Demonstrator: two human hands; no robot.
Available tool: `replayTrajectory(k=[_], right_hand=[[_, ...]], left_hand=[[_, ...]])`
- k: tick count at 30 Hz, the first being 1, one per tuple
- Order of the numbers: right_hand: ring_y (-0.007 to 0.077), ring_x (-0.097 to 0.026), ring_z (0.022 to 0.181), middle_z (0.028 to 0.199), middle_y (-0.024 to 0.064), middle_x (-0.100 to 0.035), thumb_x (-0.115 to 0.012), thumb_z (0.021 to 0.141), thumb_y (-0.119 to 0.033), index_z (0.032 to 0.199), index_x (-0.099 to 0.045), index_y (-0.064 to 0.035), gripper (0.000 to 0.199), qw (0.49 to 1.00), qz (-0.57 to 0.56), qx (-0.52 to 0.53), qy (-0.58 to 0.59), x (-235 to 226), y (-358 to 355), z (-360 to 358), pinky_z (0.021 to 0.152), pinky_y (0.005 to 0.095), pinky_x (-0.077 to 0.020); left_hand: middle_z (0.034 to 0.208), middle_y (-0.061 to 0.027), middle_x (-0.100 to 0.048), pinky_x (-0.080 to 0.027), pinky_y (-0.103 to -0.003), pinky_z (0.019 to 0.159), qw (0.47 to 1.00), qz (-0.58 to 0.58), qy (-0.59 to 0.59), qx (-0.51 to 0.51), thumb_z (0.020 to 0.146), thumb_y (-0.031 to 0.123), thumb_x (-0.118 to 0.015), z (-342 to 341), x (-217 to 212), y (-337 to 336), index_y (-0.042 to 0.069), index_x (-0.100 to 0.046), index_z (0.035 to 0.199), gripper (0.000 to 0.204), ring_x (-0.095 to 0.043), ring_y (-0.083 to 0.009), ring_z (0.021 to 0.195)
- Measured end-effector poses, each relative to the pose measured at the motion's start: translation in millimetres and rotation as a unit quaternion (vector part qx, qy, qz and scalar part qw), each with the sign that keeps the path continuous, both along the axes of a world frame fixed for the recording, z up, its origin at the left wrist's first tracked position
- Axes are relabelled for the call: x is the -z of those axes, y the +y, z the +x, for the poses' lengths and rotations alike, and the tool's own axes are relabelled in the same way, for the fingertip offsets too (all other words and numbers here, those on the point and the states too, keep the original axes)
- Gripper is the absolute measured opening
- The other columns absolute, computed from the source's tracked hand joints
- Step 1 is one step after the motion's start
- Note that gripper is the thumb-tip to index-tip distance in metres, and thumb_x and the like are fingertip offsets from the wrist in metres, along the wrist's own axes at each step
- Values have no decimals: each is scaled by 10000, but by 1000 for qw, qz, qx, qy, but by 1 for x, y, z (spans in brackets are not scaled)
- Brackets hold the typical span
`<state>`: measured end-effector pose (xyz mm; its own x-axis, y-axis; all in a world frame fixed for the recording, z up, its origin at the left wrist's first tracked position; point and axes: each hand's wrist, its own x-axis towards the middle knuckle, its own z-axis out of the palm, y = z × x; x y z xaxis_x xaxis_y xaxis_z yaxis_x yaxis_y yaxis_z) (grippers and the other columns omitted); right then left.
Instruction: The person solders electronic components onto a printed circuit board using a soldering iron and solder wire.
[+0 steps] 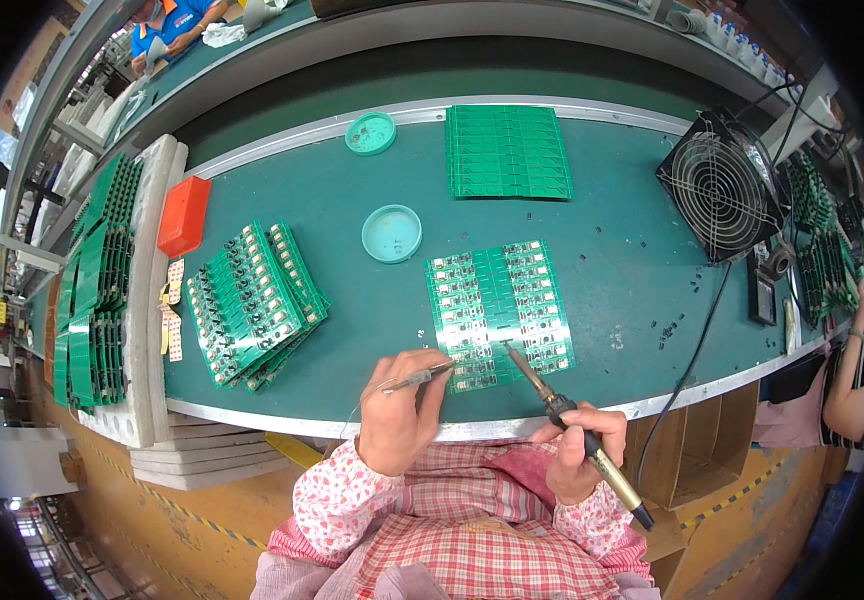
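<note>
Green circuit-board panel (pixel 500 312) lies flat at the bench's near edge. Right hand (pixel 580 450) grips black-handled soldering iron (pixel 564 415), tip on board; left hand (pixel 399 412) pinches what looks like solder wire (pixel 418 378), feeding the joint.

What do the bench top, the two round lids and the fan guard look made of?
Bench top: a matte dark-green mat, likely rubber or vinyl, edged with a pale metal-looking strip. Round lids: smooth teal moulded plastic, by their even colour and raised rims. Fan guard: thin concentric wire rings, apparently metal, on a black housing, probably plastic.
</note>
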<state>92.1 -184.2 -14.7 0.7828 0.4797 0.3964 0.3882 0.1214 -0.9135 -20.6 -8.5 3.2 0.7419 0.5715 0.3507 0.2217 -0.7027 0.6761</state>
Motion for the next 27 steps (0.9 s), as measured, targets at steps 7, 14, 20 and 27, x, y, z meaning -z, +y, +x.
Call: replayTrajectory(k=[7,14,20,27], right_hand=[[151,-687,569,625,55,-691,-625,973,-207,1020,-534,-42,195,995,75,-47,-41,2,5,0,499,257,-494],[140,-682,565,631,43,-701,-624,965,-190,1015,-544,-51,168,996,55,-46,-45,2,7,0,502,254,-497],[133,-673,554,631,45,-705,-623,960,-165,1017,-546,-57,144,997,47,-48,-37,0,7,0,504,244,-491],[154,-704,583,631,75,-689,-624,958,-151,1012,-546,-43,144,997,49,-50,19,-2,7,-1,518,255,-512]], left_hand=[[992,-135,-697,-511,-379,776,1000,-2,1,-5,836,-51,-694,0,1,0,20,-647,1022,205,-658,-316,866],[990,-135,-699,-512,-381,778,1000,-8,0,-5,832,-50,-698,-1,0,0,19,-649,1021,206,-660,-318,872],[990,-140,-697,-512,-378,771,1000,-5,-8,-4,830,-52,-700,0,1,0,13,-645,1019,207,-659,-318,867],[995,-139,-694,-508,-386,766,1000,-1,-14,0,829,-55,-699,0,2,1,16,-635,1030,222,-655,-321,860]])
